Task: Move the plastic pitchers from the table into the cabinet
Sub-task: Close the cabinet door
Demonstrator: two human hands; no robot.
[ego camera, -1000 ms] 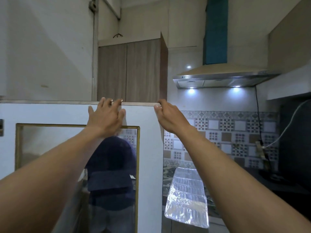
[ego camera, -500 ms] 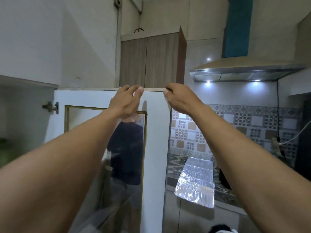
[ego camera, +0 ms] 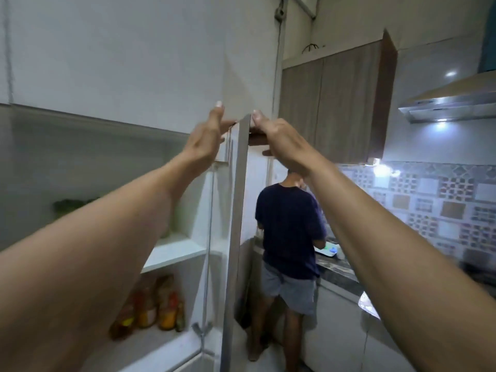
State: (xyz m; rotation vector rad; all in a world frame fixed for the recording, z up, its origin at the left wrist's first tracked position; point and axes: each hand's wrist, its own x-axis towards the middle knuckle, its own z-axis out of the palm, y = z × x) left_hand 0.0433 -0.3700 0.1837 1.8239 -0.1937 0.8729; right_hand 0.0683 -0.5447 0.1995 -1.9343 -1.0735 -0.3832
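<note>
The white cabinet door (ego camera: 236, 224) stands wide open and I see it edge-on. My right hand (ego camera: 279, 140) grips its top corner, fingers over the top edge and thumb under it. My left hand (ego camera: 206, 140) is at the inner side of the same corner, fingers stretched up and apart, holding nothing. The cabinet's white shelf (ego camera: 174, 253) shows left of the door. A blurred green thing (ego camera: 72, 205) stands on that shelf behind my left forearm; I cannot tell what it is. No table is in view.
Several bottles (ego camera: 150, 304) stand on the lower shelf. A person in a dark shirt (ego camera: 290, 232) stands with their back to me at the counter (ego camera: 338, 275), just beyond the door. Wooden wall cabinets (ego camera: 335, 103) and a lit range hood (ego camera: 451, 103) hang to the right.
The door has swung further open, from facing me to edge-on, and the cabinet's inside now shows. My left hand's fingers have lifted off the top edge.
</note>
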